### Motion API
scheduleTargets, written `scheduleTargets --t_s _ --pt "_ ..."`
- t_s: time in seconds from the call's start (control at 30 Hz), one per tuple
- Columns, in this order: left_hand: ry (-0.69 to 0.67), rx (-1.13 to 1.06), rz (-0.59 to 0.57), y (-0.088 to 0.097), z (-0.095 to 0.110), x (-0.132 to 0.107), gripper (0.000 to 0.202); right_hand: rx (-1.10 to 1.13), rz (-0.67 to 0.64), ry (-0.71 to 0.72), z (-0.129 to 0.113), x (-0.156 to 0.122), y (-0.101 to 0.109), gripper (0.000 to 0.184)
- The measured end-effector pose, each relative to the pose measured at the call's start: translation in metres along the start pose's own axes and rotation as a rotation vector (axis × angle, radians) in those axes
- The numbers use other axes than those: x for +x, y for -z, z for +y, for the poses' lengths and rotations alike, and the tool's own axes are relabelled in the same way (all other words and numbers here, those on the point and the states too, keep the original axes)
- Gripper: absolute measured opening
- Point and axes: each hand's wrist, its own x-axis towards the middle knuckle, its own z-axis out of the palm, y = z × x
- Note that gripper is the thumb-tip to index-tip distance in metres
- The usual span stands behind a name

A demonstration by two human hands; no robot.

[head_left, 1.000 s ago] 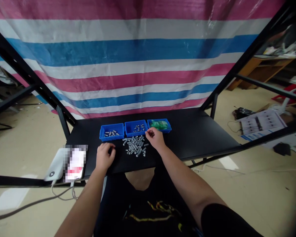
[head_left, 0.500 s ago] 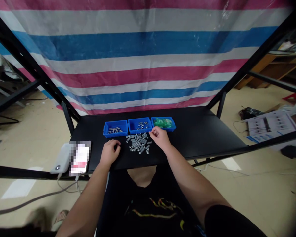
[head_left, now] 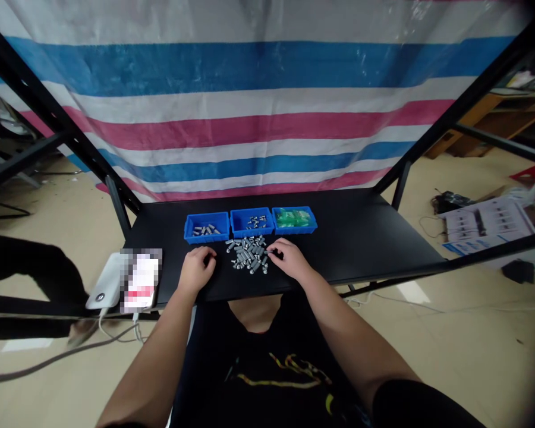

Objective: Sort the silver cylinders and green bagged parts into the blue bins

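1. While the pile of grey metal cylinders and bright-ended pieces [head_left: 249,254] lies loose on the black tabletop [head_left: 352,238], both bare hands flank it, one on either side.
2. Right hand [head_left: 289,258]: at the pile's right edge, thumb and forefinger bent toward each other, their tips close against the outermost pieces. I cannot tell whether they grip one.
3. Left hand [head_left: 197,267]: left of the pile and apart from it, lowered to the tabletop, fingers loosely curled inward; I cannot tell whether anything is inside them.
4. Just behind the pile, the middle blue bin [head_left: 254,232] holds small shiny metal fittings [head_left: 255,222].
5. Behind the pile to its left, the left blue bin [head_left: 206,238] holds several grey cylinders [head_left: 206,229].
6. Behind the pile to its right, the right blue bin [head_left: 295,230] holds a green plastic bag [head_left: 293,217].
7. Well left of the pile lie a white device with a round mark [head_left: 104,282] and a phone with a pixelated screen [head_left: 140,279], side by side.
8. Far behind the pile hangs a striped tarpaulin [head_left: 258,101].
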Motion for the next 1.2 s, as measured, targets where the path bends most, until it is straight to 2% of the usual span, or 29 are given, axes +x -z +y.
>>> scheduleTargets --t_s 0.2,0.37,0.53,0.7,0.8,1.2 --pt "-0.009 0.01 0.005 -0.0004 -0.0014 0.0007 0.012 -0.049 0.083 -0.037 -0.0006 -0.0038 -0.0032 0.012" --pt "-0.007 0.009 0.009 -0.0016 -0.0029 0.0006 0.012 0.02 0.118 -0.091 -0.0012 -0.0049 -0.0027 0.01" --pt "-0.112 0.04 0.04 -0.0018 0.0011 -0.0011 0.012 0.114 0.167 -0.139 -0.0041 -0.0047 0.0008 0.017" --pt "-0.198 0.06 0.019 -0.0021 0.0046 -0.0017 0.013 0.158 0.136 -0.113 -0.0057 -0.0059 0.0031 0.014" --pt "-0.185 0.057 0.018 -0.0027 0.0038 -0.0019 0.013 0.109 0.136 -0.094 -0.0032 -0.0062 0.0013 0.008" --pt "-0.13 0.072 0.014 -0.0056 -0.0013 -0.0016 0.011 0.046 0.16 -0.076 0.0007 -0.007 -0.0025 0.015"
